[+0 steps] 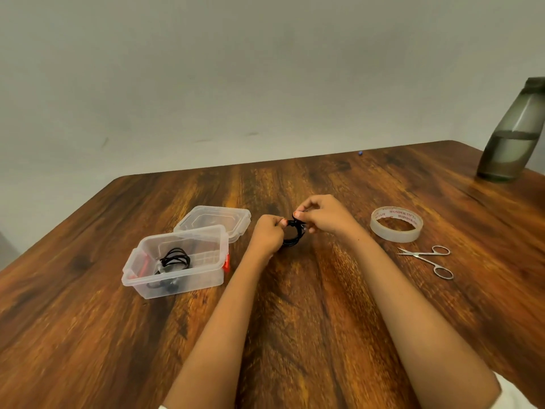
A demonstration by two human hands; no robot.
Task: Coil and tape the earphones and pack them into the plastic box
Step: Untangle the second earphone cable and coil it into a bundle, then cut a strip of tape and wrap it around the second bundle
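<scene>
A black coil of earphones [295, 236] is held just above the middle of the wooden table [324, 305]. My left hand [267, 236] pinches its left side and my right hand [323, 216] pinches its top, fingertips close together. To the left stands a clear plastic box [141, 276] with red latches, open, with another black coiled earphone set [175, 259] inside. Its clear lid [215, 221] lies just behind it. A roll of clear tape [396, 224] lies to the right of my hands, with small steel scissors [429, 259] in front of it.
A dark translucent water bottle [511, 134] stands at the far right corner of the table. A pale wall runs behind the table's far edge. A tiny blue speck [360, 153] sits near that edge.
</scene>
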